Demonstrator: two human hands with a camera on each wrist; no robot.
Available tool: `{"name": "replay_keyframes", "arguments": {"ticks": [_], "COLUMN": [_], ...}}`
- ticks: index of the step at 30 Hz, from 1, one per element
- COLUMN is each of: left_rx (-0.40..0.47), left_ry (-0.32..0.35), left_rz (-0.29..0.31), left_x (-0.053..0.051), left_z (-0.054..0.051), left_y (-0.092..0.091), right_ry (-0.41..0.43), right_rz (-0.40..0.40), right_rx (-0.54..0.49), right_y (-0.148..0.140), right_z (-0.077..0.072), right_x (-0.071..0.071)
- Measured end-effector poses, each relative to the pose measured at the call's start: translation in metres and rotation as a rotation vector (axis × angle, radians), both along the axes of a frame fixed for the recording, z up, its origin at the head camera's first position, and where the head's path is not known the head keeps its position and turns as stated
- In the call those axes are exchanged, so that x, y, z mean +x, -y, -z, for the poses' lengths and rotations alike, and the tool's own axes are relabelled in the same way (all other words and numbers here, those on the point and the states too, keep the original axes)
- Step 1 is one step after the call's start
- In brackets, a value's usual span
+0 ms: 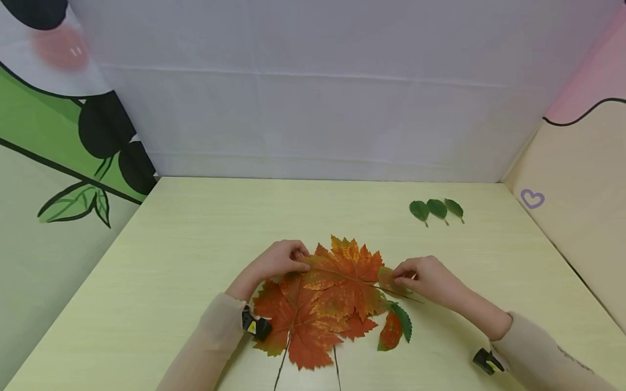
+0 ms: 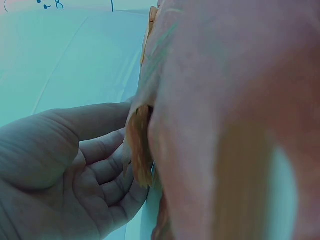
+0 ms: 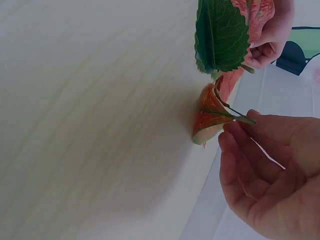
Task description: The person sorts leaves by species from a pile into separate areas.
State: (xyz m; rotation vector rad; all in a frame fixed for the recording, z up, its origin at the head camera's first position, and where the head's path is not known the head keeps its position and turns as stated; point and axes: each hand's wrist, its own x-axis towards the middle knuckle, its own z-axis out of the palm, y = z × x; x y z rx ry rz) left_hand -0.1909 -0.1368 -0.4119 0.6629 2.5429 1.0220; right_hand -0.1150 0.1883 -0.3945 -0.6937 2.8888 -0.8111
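Observation:
Overlapping orange maple leaves (image 1: 298, 320) lie at the front middle of the table, their thin dark stems toward the front edge. My left hand (image 1: 279, 259) pinches the upper left edge of the top orange leaf (image 1: 349, 271); the left wrist view shows thumb and fingers at a leaf edge (image 2: 141, 145). On the right, my right hand (image 1: 430, 278) pinches a small orange-green leaf (image 1: 391, 282) near its stem, also in the right wrist view (image 3: 212, 117). Just below it lie a red-orange leaf (image 1: 390, 331) and a dark green leaf (image 1: 402, 320).
Three small green leaves (image 1: 437, 208) lie in a row at the back right of the pale table (image 1: 220, 212). A white cloth (image 1: 318, 108) stands behind it, with printed panels at the left (image 1: 58, 260) and right (image 1: 577, 184).

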Motion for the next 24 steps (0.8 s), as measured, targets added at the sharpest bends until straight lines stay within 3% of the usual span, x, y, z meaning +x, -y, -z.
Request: {"name": "replay_keyframes", "arguments": {"ticks": [6, 13, 24], "left_rx": [0.003, 0.009, 0.012], "left_ry": [0.006, 0.007, 0.003], "left_rz": [0.0, -0.001, 0.004], "left_x": [-0.0005, 0.0003, 0.0002], "left_z": [0.0009, -0.0002, 0.0002], "left_y": [-0.0003, -0.0002, 0.0004], "right_ry": [0.011, -0.055, -0.011], "right_rz": [-0.015, -0.062, 0.018], "right_rx": [0.054, 0.153, 0.13], "right_y": [0.0047, 0.0064, 0.005], "right_z": [0.0052, 0.0061, 0.0102], "right_x": [0.0012, 0.0005, -0.0047]}}
